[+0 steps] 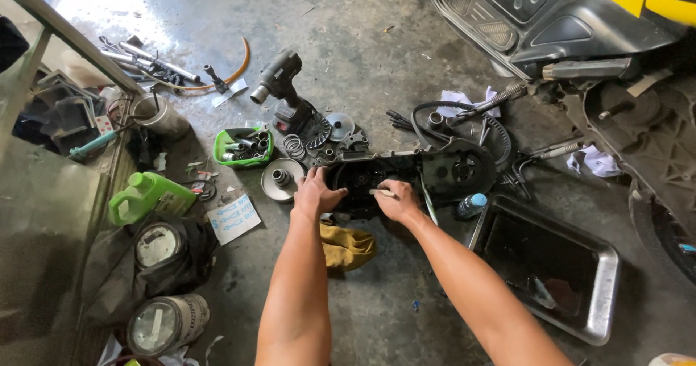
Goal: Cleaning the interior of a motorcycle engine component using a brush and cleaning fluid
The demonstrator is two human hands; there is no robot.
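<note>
A: What do the hands have hold of?

B: The left hand (313, 192) lies spread on the rim of a black engine cover (406, 174) that rests on the concrete floor (384, 54), fingers curled over its edge. The right hand (397, 201) is closed around a small pale brush (382, 192), its tip pointing into the round hollow of the cover between the two hands.

A: And the cover itself, where does it sit?

B: Directly under and just beyond both hands, stretching off to the right of the right hand. A yellow rag (346, 246) lies crumpled on the floor between the forearms, just short of the cover.

A: What surrounds them?

B: Just left of the left hand stands a round metal pulley (281, 178). Beyond it is a green tray (243, 147) of small parts, and beyond the left hand a dark power drill (283, 83). Farther left lies a green plastic jug (148, 194). To the right of the right hand a small bottle with a blue cap (471, 205) lies near the cover, and a metal pan (554, 264) sits just past it. A scooter (580, 18), yellow and black, stands well beyond the right hand.
</note>
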